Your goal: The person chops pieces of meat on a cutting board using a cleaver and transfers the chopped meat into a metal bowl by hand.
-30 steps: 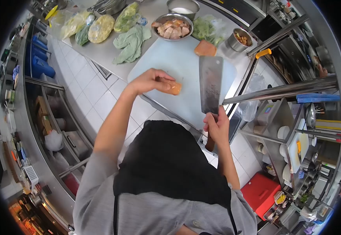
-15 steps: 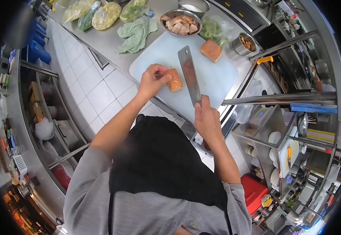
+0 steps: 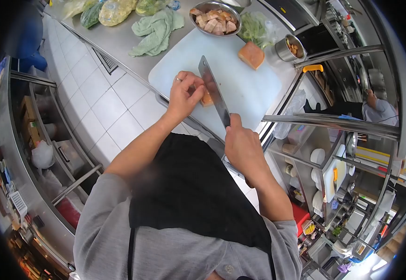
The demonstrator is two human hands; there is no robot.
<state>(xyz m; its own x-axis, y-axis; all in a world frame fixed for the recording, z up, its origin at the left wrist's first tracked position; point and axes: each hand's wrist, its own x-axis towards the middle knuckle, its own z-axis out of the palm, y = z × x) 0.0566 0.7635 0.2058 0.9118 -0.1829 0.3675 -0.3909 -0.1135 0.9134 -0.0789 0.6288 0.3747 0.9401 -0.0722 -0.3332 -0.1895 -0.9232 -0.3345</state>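
On the white cutting board (image 3: 172, 65), my left hand (image 3: 186, 95) has its curled fingers on a small block of meat (image 3: 206, 99), which looks like pork belly with orange-brown skin. Most of that block is hidden by my fingers and the blade. My right hand (image 3: 241, 142) is closed around the handle of a cleaver (image 3: 216, 93), whose blade stands close against the block's right side. Whether it touches the meat I cannot tell. A second, larger block of meat (image 3: 252, 55) lies at the board's right side.
Behind the board are a steel bowl of meat chunks (image 3: 215, 32), a bag of green vegetables (image 3: 254, 29) and a steel pot (image 3: 287, 48). A green cloth (image 3: 156, 33) and bagged produce (image 3: 117, 10) lie at the left. Another person's arm (image 3: 374, 101) shows at far right.
The cleaver has moved left to the meat block and now partly covers it. My left fingers have shifted over the block. The view has moved slightly, and the other person's sleeve shows more.
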